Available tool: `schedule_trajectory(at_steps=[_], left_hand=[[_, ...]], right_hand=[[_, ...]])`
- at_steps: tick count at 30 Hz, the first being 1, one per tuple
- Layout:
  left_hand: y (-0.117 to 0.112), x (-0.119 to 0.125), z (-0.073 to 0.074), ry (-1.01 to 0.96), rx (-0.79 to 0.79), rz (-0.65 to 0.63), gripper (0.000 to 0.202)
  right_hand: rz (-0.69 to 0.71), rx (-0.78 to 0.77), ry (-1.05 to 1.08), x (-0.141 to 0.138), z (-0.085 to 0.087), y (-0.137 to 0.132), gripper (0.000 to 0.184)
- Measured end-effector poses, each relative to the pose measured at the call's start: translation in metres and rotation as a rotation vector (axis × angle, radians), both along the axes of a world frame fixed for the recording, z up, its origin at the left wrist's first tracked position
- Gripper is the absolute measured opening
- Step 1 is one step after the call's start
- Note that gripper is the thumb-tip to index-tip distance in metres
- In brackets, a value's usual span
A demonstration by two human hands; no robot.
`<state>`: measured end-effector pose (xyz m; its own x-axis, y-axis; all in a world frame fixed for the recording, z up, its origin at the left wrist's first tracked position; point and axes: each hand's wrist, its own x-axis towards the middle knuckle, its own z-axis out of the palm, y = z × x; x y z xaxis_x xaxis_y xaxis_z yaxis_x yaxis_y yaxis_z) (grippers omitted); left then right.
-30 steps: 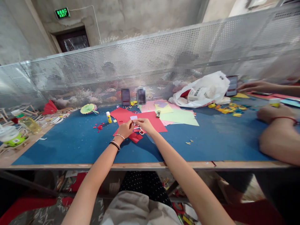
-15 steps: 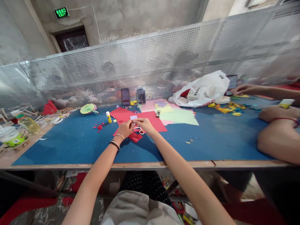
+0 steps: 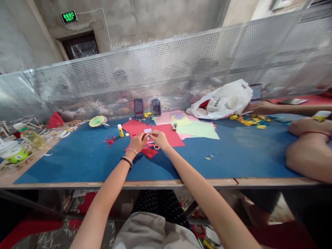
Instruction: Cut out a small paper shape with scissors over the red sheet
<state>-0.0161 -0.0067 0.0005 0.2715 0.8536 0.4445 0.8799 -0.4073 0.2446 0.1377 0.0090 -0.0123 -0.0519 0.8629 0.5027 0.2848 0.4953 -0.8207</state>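
My left hand (image 3: 137,142) and my right hand (image 3: 159,138) meet over red paper (image 3: 174,135), fingertips pinched together on a small pale piece of paper (image 3: 147,135). A lilac paper square (image 3: 147,130) lies just behind the fingers. Under my right hand, one handle loop of a pair of scissors (image 3: 156,147) shows; their blades are mostly hidden. Folded red paper (image 3: 149,152) sits nearer to me. To the left stand a yellow glue stick (image 3: 120,130) with a white cap and a scatter of red scraps (image 3: 111,141).
Pastel paper sheets (image 3: 202,129) and a white plastic bag (image 3: 223,100) lie at the back right. A green paper fan (image 3: 98,121) is left of the glue stick. A co-worker's arms (image 3: 308,145) rest on the right side, near yellow scraps (image 3: 252,121). A perforated metal screen (image 3: 155,69) borders the table.
My hands stay pinched at almost the same spot, with slight finger movement. The scissors are more covered now. On the right, the co-worker's far hand has moved left towards the bag.
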Motion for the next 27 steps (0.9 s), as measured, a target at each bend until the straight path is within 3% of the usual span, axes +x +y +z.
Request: schedule_trajectory(at_steps=[10, 16, 21, 27], left_hand=[[0.0037, 0.0013, -0.0058, -0.017, 0.017, 0.006, 0.036], [0.0031, 0.0003, -0.0015, -0.081, 0.0, -0.022, 0.034], [0.004, -0.0019, 0.0012, -0.219, -0.018, -0.049, 0.031], [0.0054, 0.0031, 0.0022, -0.62, -0.135, -0.16, 0.034]], right_hand=[[-0.027, -0.018, 0.004, 0.0006, -0.0057, 0.006, 0.025], [0.071, -0.109, 0.14, 0.0031, -0.0037, 0.0049, 0.036], [0.104, -0.172, 0.22, 0.0049, 0.0016, -0.0005, 0.039], [-0.047, 0.011, 0.095, 0.0018, 0.0017, 0.0, 0.028]])
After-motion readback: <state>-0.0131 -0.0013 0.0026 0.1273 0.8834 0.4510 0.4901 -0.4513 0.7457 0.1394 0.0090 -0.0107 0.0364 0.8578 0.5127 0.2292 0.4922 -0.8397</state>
